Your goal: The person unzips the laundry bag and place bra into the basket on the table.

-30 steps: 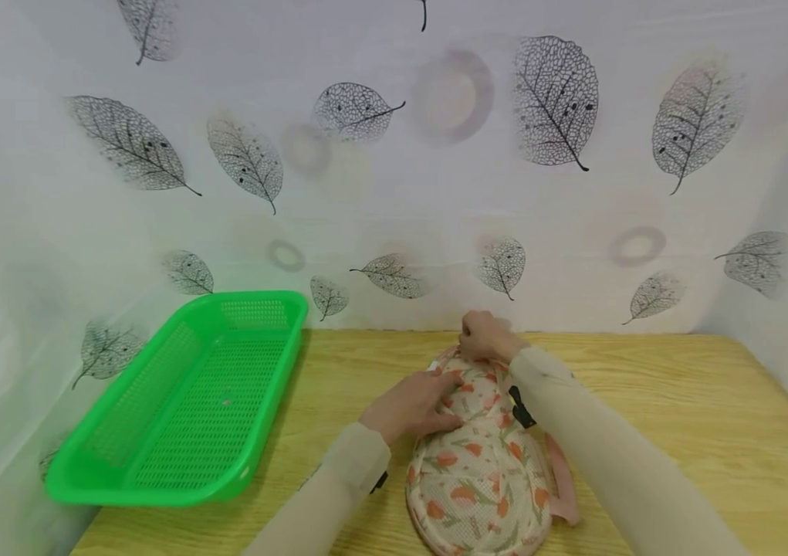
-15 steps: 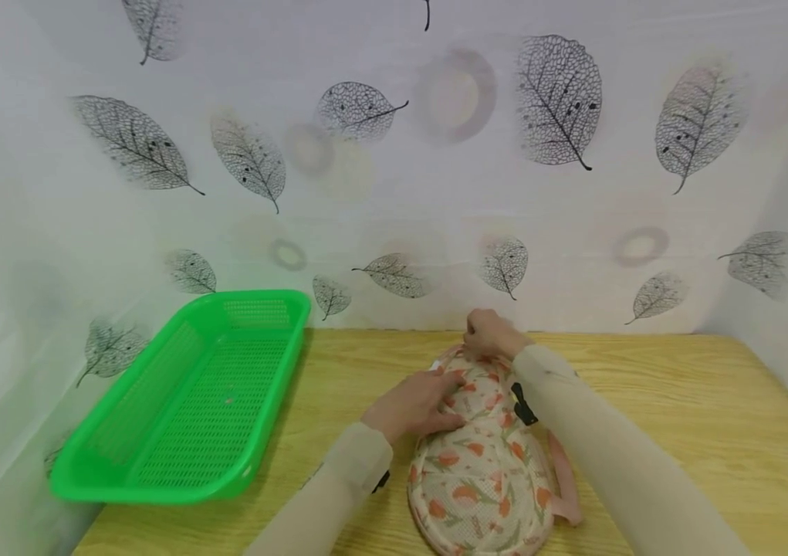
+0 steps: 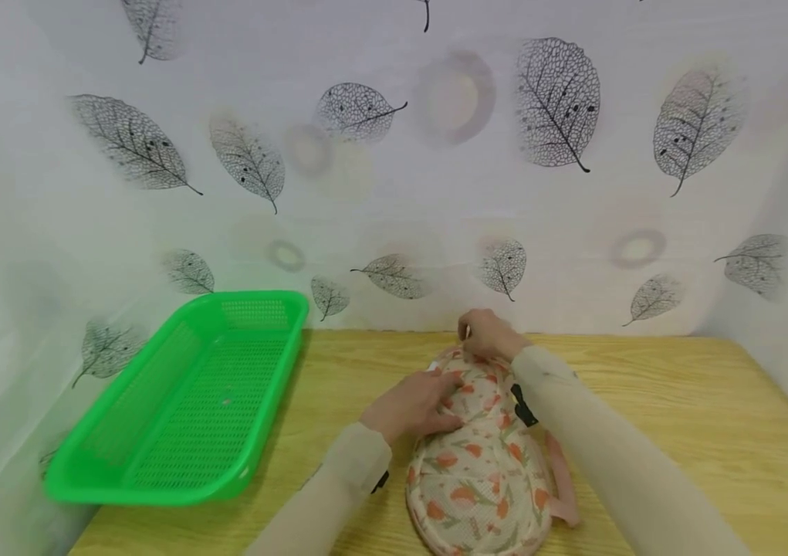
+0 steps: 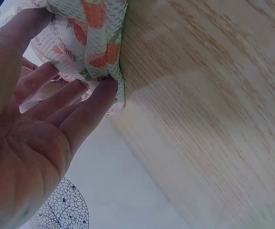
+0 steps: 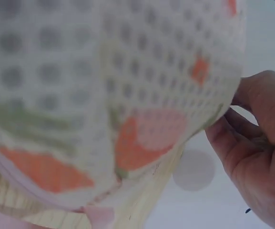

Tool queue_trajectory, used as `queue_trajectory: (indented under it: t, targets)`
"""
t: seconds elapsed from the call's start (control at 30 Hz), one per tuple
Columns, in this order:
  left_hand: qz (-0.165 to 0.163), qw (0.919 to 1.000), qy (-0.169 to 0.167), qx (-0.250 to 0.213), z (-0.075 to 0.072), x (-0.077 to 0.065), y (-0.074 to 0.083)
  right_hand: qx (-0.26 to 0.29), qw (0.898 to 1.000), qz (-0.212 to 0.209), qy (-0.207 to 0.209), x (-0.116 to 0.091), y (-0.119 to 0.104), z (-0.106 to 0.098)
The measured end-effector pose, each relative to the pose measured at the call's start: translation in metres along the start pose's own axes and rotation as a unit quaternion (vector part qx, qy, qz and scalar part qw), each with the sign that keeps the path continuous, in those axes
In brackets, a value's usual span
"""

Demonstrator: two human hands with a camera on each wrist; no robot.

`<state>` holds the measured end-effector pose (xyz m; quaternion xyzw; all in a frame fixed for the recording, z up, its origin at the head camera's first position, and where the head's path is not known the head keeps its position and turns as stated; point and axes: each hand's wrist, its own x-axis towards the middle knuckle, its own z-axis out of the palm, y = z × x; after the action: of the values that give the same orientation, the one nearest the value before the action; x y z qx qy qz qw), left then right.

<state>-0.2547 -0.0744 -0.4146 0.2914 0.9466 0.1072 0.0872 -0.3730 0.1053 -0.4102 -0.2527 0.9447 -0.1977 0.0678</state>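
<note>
A padded mesh fabric piece (image 3: 473,494) with orange tulip prints and pink edging lies lengthwise on the table, narrowed at its middle. My left hand (image 3: 410,405) holds its left side near the narrow part; in the left wrist view the thumb and bent fingers (image 4: 87,114) press into the mesh. At the far end, my right hand (image 3: 487,334) pinches the rim. The right wrist view shows thumb and fingers of that hand (image 5: 261,148) meeting at the fabric's edge (image 5: 175,129). A pink strap (image 3: 562,483) sticks out at the right.
A green perforated plastic basket (image 3: 206,409) stands at the left, with a tiny pale spot on its floor. The wood-grain table (image 3: 678,401) ends at a leaf-printed white curtain (image 3: 394,193). Something black (image 3: 523,405) shows beside the right sleeve.
My right hand's fingers shift slightly at the far rim. The left hand and the fabric piece stay in place.
</note>
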Motion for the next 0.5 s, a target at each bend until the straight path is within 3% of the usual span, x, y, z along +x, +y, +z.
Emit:
queue_trajectory:
  t: [0.23,0.37,0.5]
  targets:
    - [-0.006,1.0000,0.003,-0.003,-0.0025,-0.0005,-0.0013,-0.019,0.997,-0.014,-0.069,0.0037,-0.0030,-0.0080]
    - [0.000,1.0000,0.003,-0.007,-0.0015,-0.0005,-0.0017,-0.059,0.993,0.011,-0.102,0.0062,-0.0058,-0.0065]
    - [0.008,0.9999,0.003,-0.007,0.0005,0.0002,-0.0013,-0.081,0.991,0.036,-0.105,0.0075,-0.0068,-0.0033]
